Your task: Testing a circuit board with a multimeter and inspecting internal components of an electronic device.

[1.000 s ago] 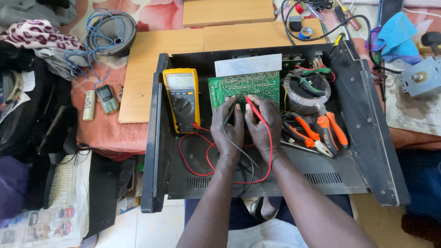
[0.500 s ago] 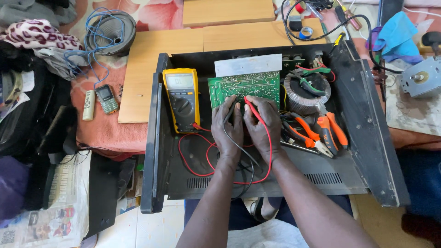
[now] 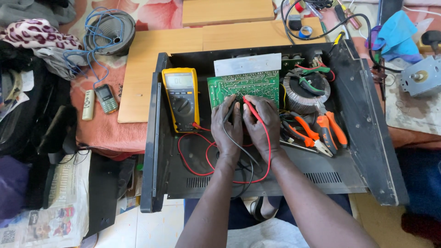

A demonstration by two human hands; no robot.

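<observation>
A green circuit board (image 3: 243, 86) lies inside an open black metal chassis (image 3: 367, 138). My left hand (image 3: 227, 126) grips a black test probe (image 3: 228, 110) with its tip on the board's near edge. Beside it, touching, my right hand (image 3: 262, 123) holds a red test probe (image 3: 251, 108), also tipped onto the board. Red and black leads (image 3: 193, 156) loop across the chassis floor to a yellow multimeter (image 3: 180, 97) lying left of the board.
A round transformer (image 3: 305, 87) and orange-handled pliers (image 3: 321, 131) sit right of my hands. Wooden boards (image 3: 151, 59) lie behind the chassis. A small phone (image 3: 106, 98), coiled blue cable (image 3: 98, 34) and clothes are at left; a grey motor part (image 3: 420, 76) at right.
</observation>
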